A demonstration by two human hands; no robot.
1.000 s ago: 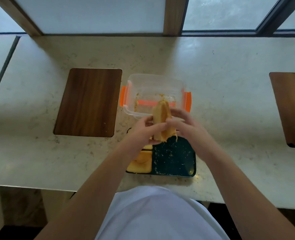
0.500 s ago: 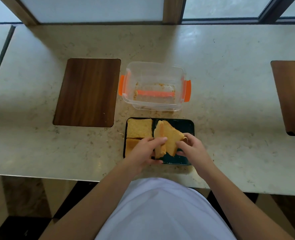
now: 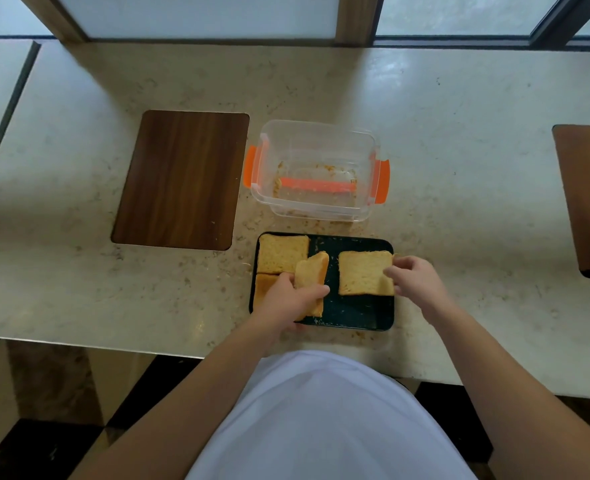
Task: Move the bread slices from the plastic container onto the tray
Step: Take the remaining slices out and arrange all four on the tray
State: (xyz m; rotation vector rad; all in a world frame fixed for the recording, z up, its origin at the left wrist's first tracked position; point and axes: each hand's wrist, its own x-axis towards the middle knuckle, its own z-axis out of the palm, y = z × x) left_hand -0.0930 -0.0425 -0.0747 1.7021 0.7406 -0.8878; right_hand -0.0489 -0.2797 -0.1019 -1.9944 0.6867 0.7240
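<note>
Left hand (image 3: 295,299) pinched a tilted bread slice (image 3: 311,276) above the dark tray (image 3: 356,311); right hand (image 3: 413,280) gripped another slice (image 3: 363,277) laid nearly flat there. Two more slices lay at the tray's left. The plastic container (image 3: 316,169) held only crumbs, so little seemingly remained. A pale marbled tabletop (image 3: 460,133) ran beneath windows.

The tray (image 3: 356,311) under both hands was black, speckled with pale crumbs. The bread slices (image 3: 364,277) on it were golden yellow with darker tan crusts. Beyond the hands, the container (image 3: 316,133) was clear plastic with orange clips and an orange strip showing through its base, dotted with orange-brown crumbs. The board (image 3: 181,180) beyond the left hand (image 3: 292,299) was dark brown woodgrain. The counter (image 3: 460,133) was cream, flecked with brown.
</note>
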